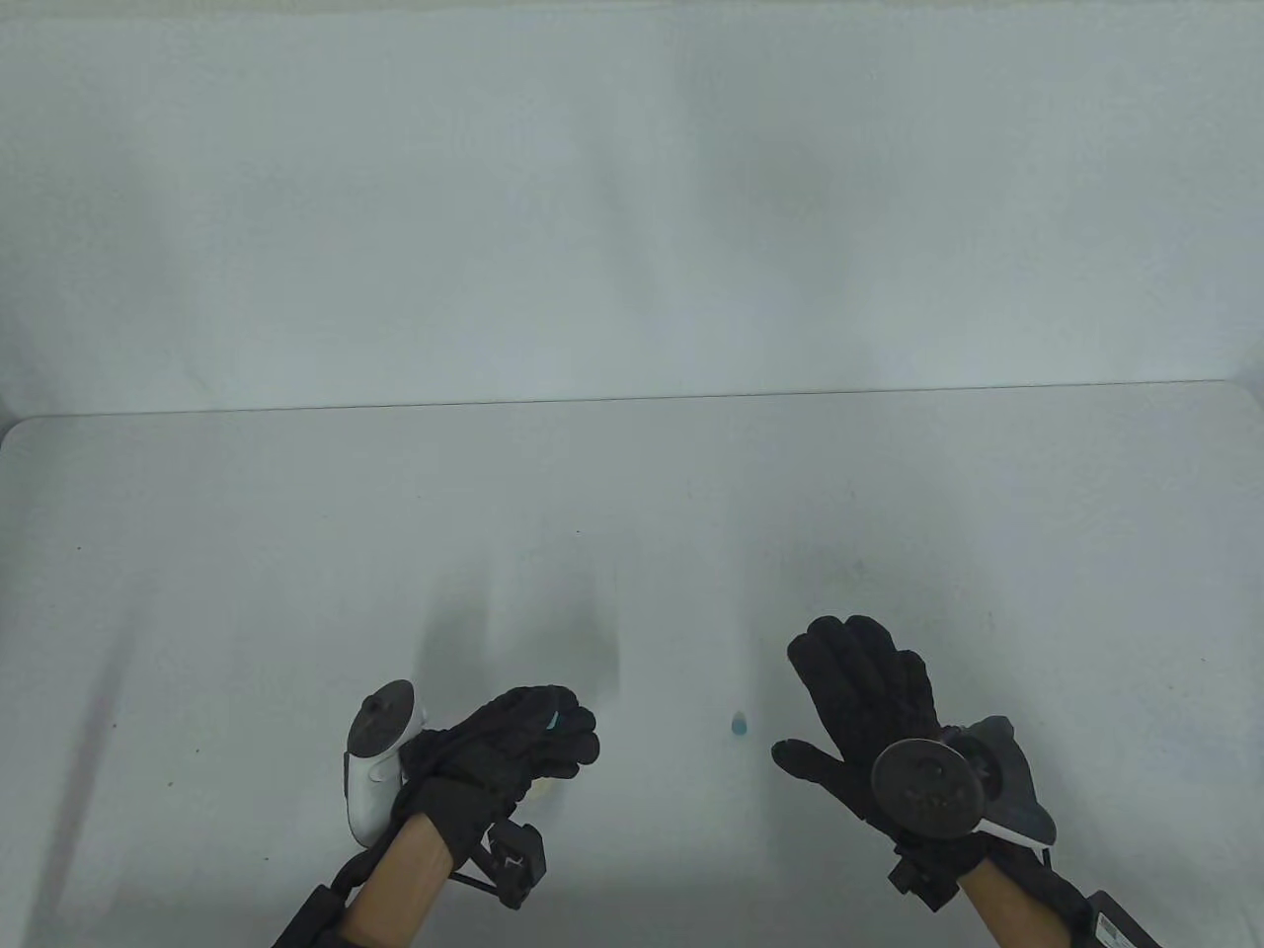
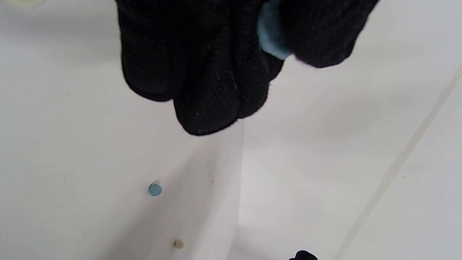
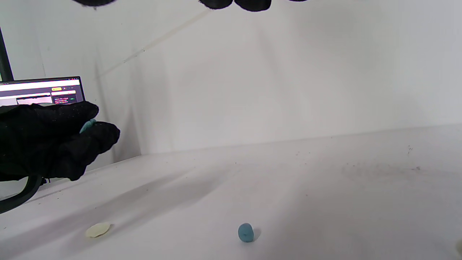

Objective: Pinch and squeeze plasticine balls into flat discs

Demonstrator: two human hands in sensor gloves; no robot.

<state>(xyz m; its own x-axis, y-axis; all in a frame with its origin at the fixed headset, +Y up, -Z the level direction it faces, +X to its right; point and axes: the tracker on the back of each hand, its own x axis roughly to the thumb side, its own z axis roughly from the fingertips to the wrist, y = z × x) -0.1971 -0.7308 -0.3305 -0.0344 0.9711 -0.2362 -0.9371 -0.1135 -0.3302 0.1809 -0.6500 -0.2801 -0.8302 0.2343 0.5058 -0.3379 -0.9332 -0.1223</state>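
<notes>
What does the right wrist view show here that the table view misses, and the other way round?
Only the right wrist view shows a laptop screen behind the left hand and a flattened cream disc lying on the table.

Only the table view shows the right hand, open with fingers spread, the trackers on both hands, and the table's far edge.

Both show the left hand pinching a blue piece and the blue ball resting on the table between the hands.
</notes>
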